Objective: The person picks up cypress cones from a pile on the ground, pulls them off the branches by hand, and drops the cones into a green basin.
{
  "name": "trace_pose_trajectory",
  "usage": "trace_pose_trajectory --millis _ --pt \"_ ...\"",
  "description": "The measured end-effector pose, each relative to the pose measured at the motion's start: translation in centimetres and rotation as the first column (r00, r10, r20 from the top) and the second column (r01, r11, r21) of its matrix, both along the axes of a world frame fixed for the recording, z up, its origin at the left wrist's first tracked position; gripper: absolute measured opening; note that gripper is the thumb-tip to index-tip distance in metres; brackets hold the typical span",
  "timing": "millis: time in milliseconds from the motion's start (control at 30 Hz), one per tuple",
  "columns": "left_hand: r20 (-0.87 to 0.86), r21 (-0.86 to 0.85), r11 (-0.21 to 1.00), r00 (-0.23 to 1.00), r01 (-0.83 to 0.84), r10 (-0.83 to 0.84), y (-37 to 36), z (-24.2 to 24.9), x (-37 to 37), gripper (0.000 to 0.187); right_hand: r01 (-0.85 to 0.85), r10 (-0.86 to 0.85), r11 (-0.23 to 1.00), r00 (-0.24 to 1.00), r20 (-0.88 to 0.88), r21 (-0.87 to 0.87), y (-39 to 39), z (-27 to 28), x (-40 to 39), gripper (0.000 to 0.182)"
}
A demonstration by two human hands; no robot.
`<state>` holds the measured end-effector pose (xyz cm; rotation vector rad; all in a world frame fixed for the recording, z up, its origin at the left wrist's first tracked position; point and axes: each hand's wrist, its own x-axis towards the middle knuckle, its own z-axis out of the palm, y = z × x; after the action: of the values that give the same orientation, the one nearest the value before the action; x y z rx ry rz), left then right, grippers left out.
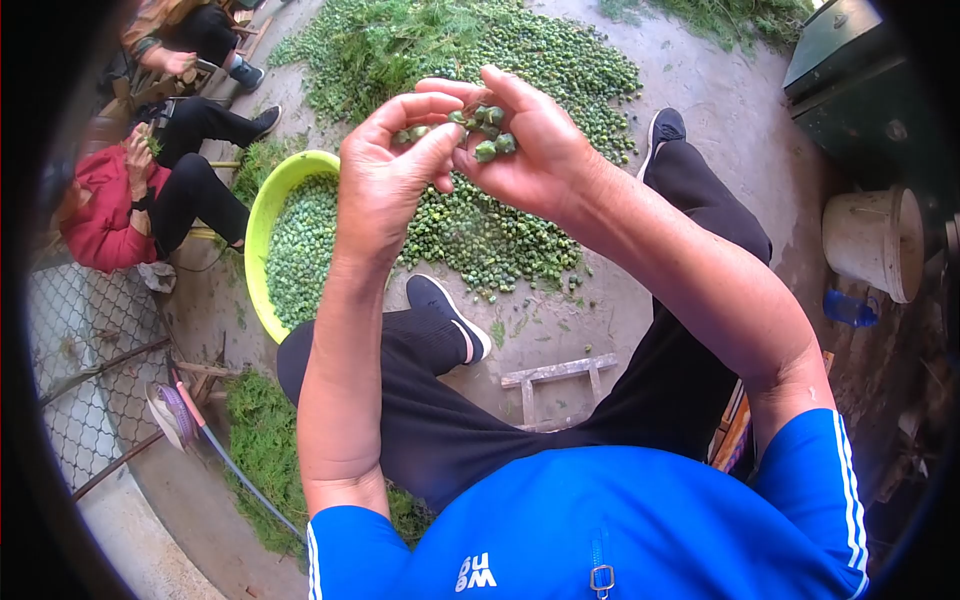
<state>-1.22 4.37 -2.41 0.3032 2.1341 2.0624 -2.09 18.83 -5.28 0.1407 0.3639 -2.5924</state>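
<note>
Small, round green cones [487, 150] with knobbly skins rest in an open, cupped right hand [530, 135] — the left hand [378, 165] pinching others — above a green heap [480, 235], between a lime-green plastic tub [258, 225] at left and bare grey floor [615, 315] at right.
</note>
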Motion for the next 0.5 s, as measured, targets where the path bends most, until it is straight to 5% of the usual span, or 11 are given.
trace_pose_trajectory --millis 233,300,500 --pt "0.333 0.512 0.858 0.914 0.033 -0.233 -2.9 0.9 -1.1 0.030 0.055 -0.056 0.998 0.996 0.071 0.014 0.0 0.5 -0.2 0.051" --pt "0.452 0.574 0.808 0.874 -0.132 -0.179 -2.8 1.0 -0.7 0.028 0.053 -0.052 0.998 0.998 0.025 -0.018 0.1 0.7 -0.3 0.052" --pt "0.321 0.757 0.652 0.893 -0.042 -0.315 -5.7 0.9 -1.0 0.021 0.044 -0.044 0.999 0.999 -0.029 0.002 0.2 0.8 -0.3 0.057"
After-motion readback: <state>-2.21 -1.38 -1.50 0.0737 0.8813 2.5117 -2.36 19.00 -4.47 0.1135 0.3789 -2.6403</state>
